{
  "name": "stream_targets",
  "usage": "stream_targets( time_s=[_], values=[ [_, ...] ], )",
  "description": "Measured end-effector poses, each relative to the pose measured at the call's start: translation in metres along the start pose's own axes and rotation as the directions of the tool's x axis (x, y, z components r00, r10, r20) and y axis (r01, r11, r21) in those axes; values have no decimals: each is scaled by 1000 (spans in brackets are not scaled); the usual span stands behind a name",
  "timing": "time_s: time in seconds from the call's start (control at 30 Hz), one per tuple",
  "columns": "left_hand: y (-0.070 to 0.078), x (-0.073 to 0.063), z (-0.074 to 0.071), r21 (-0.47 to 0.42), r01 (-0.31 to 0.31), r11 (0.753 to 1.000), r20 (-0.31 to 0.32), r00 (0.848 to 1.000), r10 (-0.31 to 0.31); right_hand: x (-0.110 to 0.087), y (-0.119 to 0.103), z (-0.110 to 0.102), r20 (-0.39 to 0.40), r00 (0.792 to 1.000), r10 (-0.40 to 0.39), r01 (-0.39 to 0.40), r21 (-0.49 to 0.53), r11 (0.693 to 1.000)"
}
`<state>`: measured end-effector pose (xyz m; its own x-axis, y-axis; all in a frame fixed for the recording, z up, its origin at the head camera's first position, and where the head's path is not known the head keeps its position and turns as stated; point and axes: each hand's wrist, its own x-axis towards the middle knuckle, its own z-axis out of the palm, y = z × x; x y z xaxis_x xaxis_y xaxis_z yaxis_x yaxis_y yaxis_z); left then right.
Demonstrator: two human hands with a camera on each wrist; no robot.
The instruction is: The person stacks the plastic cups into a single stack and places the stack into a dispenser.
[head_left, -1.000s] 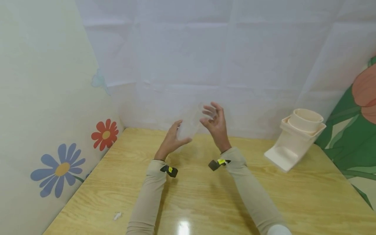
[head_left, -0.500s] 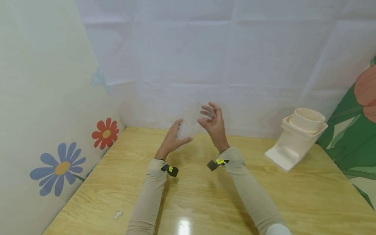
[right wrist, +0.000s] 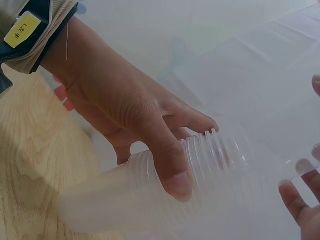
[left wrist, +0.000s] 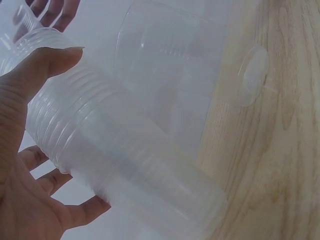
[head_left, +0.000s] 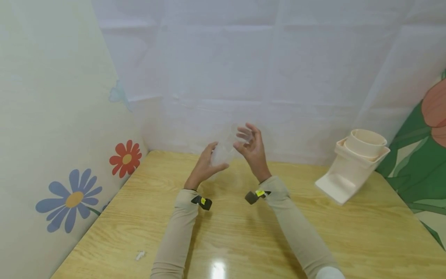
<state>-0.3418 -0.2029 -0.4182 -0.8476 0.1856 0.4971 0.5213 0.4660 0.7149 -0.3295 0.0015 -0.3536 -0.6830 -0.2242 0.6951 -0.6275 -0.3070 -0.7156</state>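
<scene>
My left hand grips a stack of clear plastic cups round its ribbed rims, thumb on one side and fingers on the other. In the right wrist view the stack slants, its closed end toward the table and its open end toward my right hand. The right hand holds another clear cup by its side with thumb and curled fingers, right at the open end of the stack. A further clear cup stands on the wooden table behind the stack in the left wrist view.
A cream plastic stand with a round tube in its top is at the right on the table. A small white scrap lies near the front left. A white sheet hangs behind, with flower-patterned walls at both sides.
My right hand has shifted slightly left, bringing its cup closer to the open end of the stack. The left hand keeps its grip and has barely moved.
</scene>
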Motion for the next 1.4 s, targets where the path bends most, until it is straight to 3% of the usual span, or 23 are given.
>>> stream_targets(
  time_s=[0.23,0.57,1.4],
  values=[
    [-1,-1,1,15,23,1000,6,1000,-23,-3,0,0,13,1000,27,-27,-35,999],
    [-1,-1,1,4,-37,999,-26,999,38,-5,7,-1,24,1000,13,-12,-72,997],
    [-1,0,1,22,-25,999,-19,999,25,-8,9,1,21,997,68,-63,-167,984]
  ],
)
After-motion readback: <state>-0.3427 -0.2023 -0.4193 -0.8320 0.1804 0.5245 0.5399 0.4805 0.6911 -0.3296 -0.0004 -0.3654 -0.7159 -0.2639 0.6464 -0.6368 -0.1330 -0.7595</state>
